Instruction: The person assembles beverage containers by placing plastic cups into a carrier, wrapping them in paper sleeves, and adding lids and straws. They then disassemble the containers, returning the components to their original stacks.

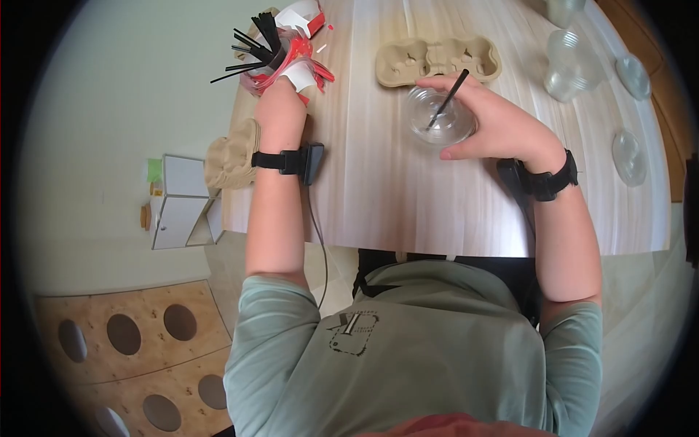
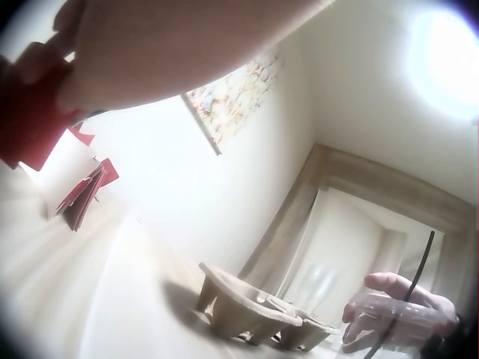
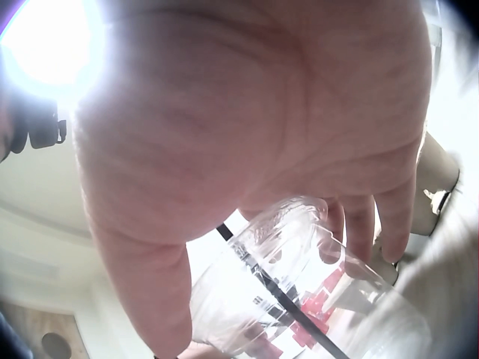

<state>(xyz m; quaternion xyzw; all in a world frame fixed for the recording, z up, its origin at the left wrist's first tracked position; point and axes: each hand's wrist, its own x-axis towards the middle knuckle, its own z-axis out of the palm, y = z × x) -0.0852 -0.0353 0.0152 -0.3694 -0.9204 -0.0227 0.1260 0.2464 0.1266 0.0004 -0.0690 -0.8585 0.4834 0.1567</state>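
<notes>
My right hand [image 1: 502, 120] grips a clear plastic cup [image 1: 426, 131], thumb on the near side and fingers round the far side. A black straw [image 1: 453, 95] stands slanted in it. From the right wrist, the cup's clear wall [image 3: 224, 318] shows between thumb and fingers. At the table's left, my left hand [image 1: 282, 109] reaches to a heap of red and white packets [image 1: 301, 73], its fingers hidden from above. Seen from the left wrist, its fingers [image 2: 37, 60] and thumb pinch a red packet [image 2: 34, 112]. A bundle of black straws [image 1: 268, 33] stands just beyond that hand.
A brown pulp cup carrier [image 1: 435, 52] lies just beyond the cup. More carriers [image 1: 229, 156] are stacked at the left edge. Nested clear cups [image 1: 570, 65] and clear lids [image 1: 629, 156] lie at the right. A cable [image 1: 314, 226] hangs from the left wrist.
</notes>
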